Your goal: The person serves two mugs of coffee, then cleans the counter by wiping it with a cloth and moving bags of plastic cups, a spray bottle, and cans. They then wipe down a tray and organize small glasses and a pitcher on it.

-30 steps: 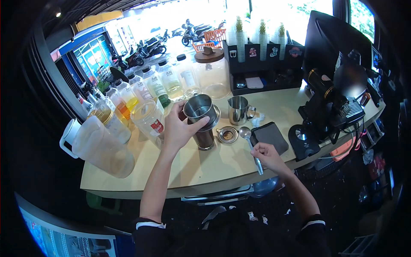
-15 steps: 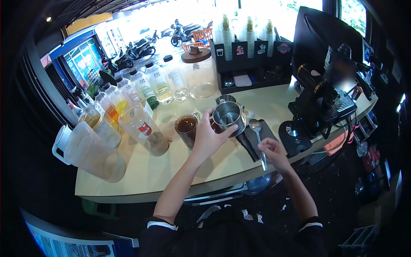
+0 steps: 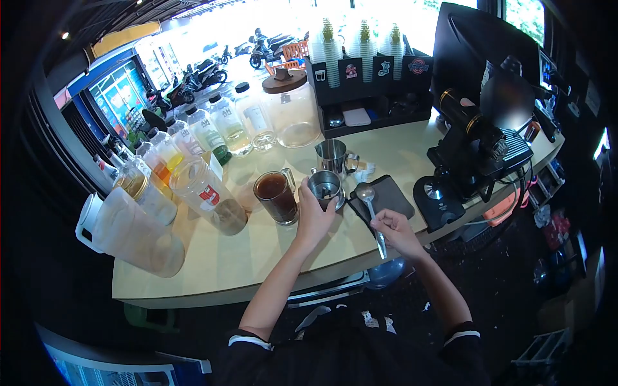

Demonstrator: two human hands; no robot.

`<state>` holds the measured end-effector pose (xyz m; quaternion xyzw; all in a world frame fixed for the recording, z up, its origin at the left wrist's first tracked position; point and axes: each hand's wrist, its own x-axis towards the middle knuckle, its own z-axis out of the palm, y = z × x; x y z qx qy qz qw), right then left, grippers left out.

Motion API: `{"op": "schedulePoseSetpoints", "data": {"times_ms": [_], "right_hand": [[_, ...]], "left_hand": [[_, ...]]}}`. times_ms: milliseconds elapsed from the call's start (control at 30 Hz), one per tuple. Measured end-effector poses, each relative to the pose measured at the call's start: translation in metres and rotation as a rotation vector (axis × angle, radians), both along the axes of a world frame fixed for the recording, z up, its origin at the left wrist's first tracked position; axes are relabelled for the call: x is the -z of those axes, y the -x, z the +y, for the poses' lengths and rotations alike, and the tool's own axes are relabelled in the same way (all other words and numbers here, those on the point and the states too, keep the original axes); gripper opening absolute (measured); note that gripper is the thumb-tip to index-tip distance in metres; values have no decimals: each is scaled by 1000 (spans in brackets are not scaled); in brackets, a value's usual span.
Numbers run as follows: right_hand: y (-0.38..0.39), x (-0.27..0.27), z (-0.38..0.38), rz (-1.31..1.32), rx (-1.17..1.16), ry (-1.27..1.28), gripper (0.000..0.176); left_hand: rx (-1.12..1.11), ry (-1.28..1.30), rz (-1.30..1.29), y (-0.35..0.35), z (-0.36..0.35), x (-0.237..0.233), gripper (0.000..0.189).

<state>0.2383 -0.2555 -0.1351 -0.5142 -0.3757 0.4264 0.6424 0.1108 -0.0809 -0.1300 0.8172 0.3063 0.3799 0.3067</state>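
Note:
My left hand is wrapped round a small metal cup near the middle of the counter. Between finger and thumb, my right hand holds a metal spoon by its handle, bowl end up, over the edge of a dark folded cloth. Just left of my left hand stands a glass mug of dark brown liquid. A larger metal pitcher stands behind the small cup. What lies at the bottom of the small cup is too small to tell.
Clear plastic jugs and a measuring pitcher stand on the left, with several bottles behind. A lidded jar and a black cup rack are at the back. A black coffee machine stands right.
My left hand has lowered the metal cup toward the counter, uncovering the larger pitcher behind it. The right hand still holds the spoon. The view has shifted slightly.

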Motion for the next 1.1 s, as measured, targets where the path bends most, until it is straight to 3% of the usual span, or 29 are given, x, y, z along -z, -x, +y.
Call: {"op": "schedulePoseSetpoints", "data": {"times_ms": [600,767,867,933,967,1000,1067,1100], "right_hand": [[2,6,25,1,-89,97,11],[-1,7,37,-159,-84,193,12],[-1,4,43,-264,-71,268,13],[-1,1,48,-313,-77,286,13],[-1,-1,50,-362,-74,305,13],[-1,-4,53,-360,-82,304,13],[-1,-9,58,-375,-129,386,13],[0,-8,62,-372,-136,385,13]], "left_hand": [[2,6,42,7,2,3,87],[35,-32,46,22,-14,-6,87],[40,-100,49,38,-25,-18,82],[200,-48,4,54,-27,-29,72],[218,-79,-59,60,-27,-32,57],[211,-78,-57,68,-27,-37,57],[228,103,-117,87,-25,-46,43],[173,-57,-171,95,-18,-42,35]]}}
